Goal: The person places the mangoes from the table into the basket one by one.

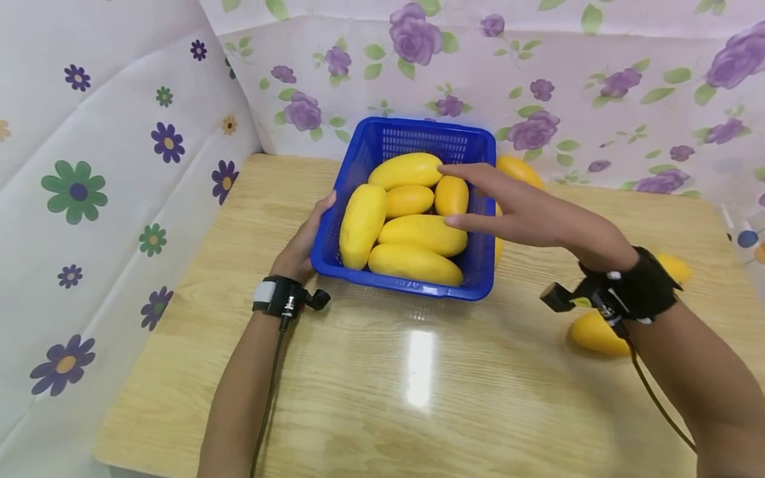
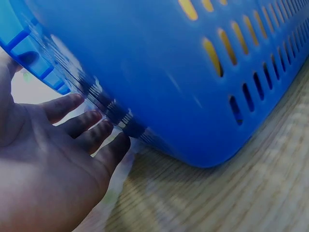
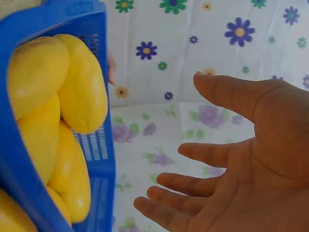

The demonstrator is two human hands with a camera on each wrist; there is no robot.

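A blue plastic basket (image 1: 402, 284) with slotted walls holds several smooth, oblong yellow fruits (image 1: 423, 234) that look like mangoes. My left hand (image 1: 301, 245) holds the basket's left side. Its thumb lies at the rim, and in the left wrist view the fingers (image 2: 91, 135) rest against the outer wall beneath it. Over the basket's right side, my right hand (image 1: 526, 209) is spread with thumb and fingers apart, and nothing lies in its palm. In the head view its fingertips overlap the fruits; the right wrist view has the hand (image 3: 241, 169) apart from the basket (image 3: 108, 145).
On the wooden table (image 1: 358, 398), more yellow fruit (image 1: 520, 171) lies just behind my right hand. Another fruit (image 1: 599, 334) sits beside my right wrist, and one (image 1: 675, 267) is partly hidden by the wrist strap. Flowered sheets (image 1: 358, 73) hang behind and left of the table.
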